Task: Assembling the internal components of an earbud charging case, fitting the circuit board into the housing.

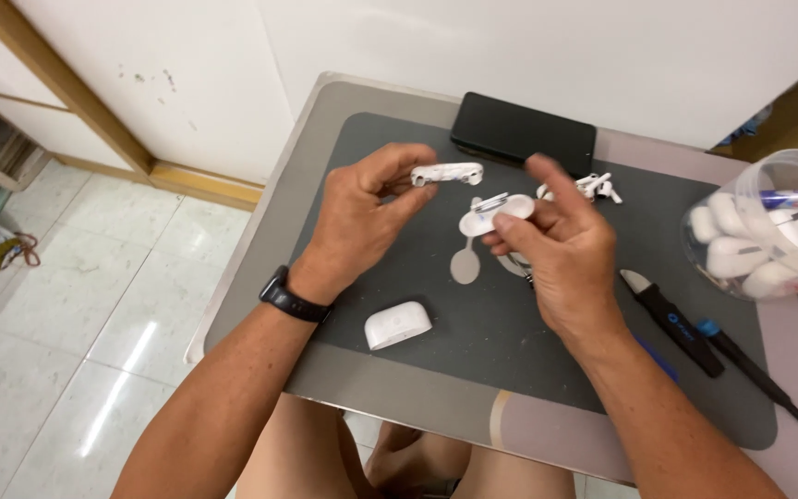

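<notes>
A white case shell point(397, 324) lies on the dark mat point(473, 351), nearest to the person. Above the mat, the left hand point(357, 222) pinches a white strip-shaped part point(447, 173), and the right hand point(561, 245) grips a white oval piece point(496, 211).

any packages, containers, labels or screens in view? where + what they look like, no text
Black case: far edge of the grey mat, flat, rectangular.
Clear plastic jar: right edge, on its side, full of white earbud cases.
White earbud case: near left of mat, rounded, closed.
Black wristband: left wrist; screen not visible.
</notes>
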